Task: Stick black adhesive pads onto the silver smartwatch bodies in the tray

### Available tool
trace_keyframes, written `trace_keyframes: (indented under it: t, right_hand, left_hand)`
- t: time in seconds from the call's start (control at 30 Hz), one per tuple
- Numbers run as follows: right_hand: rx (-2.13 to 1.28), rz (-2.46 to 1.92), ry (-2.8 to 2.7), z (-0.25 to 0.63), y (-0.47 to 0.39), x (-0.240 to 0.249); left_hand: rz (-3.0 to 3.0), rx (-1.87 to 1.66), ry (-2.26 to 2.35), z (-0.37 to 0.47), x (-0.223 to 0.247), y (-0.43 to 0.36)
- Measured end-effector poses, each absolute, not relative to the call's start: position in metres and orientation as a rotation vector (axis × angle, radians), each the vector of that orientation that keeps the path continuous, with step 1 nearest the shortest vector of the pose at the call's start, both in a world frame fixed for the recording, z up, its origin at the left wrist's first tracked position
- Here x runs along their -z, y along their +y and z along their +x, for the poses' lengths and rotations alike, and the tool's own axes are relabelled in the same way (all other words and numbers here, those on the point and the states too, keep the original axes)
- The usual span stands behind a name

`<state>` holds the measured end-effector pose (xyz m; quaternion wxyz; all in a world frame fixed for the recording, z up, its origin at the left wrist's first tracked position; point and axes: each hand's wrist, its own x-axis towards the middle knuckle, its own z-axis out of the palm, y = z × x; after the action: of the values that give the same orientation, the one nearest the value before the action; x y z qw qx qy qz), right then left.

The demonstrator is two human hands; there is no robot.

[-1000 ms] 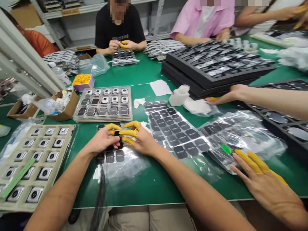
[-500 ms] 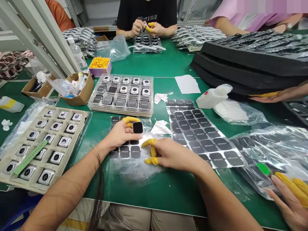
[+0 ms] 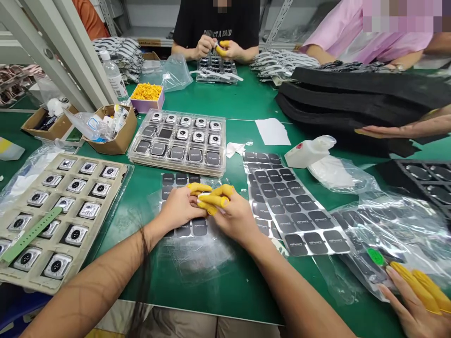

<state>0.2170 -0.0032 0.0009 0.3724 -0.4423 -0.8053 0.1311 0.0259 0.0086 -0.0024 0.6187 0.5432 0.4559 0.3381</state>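
Above the sheets of dark square films, my two hands meet around a small smartwatch body, of which only a dark sliver shows. My left hand is closed on it from the left, yellow finger cots on some fingertips. From the right my right hand, also in yellow finger cots, has its fingers closed over the same watch. A bit of white shows between the fingers; what it is, I cannot make out. Loose clear film lies under my wrists.
A tray of watch bodies with a green strap lies left. Stacked clear trays stand ahead. More film sheets, a white bottle and black foam are right. Co-workers' hands are at right and across.
My right hand has moved up and left onto the watch, which showed its black screen before and is now mostly covered. The white paper piece beside my hands is no longer visible.
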Motion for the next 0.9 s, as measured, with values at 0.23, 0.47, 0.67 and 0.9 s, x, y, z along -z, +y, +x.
trace_keyframes:
  t: [0.23, 0.47, 0.67, 0.9]
  right_hand:
    - [-0.382, -1.171, -2.0, 0.209, -0.002, 0.007]
    - [-0.135, -1.388, -1.981, 0.226, -0.008, 0.001]
    - [-0.534, -1.236, -2.309, 0.223, -0.023, 0.009]
    - [-0.468, -1.261, -2.258, 0.208, -0.018, 0.013]
  left_hand:
    - [1.356, -0.714, 1.11, 0.026, 0.0, 0.007]
    - [1.021, -0.97, 1.1, 0.029, -0.003, 0.013]
    - [0.771, -1.045, 1.051, 0.025, -0.007, 0.018]
    - [0.595, -0.924, 1.002, 0.021, -0.016, 0.019]
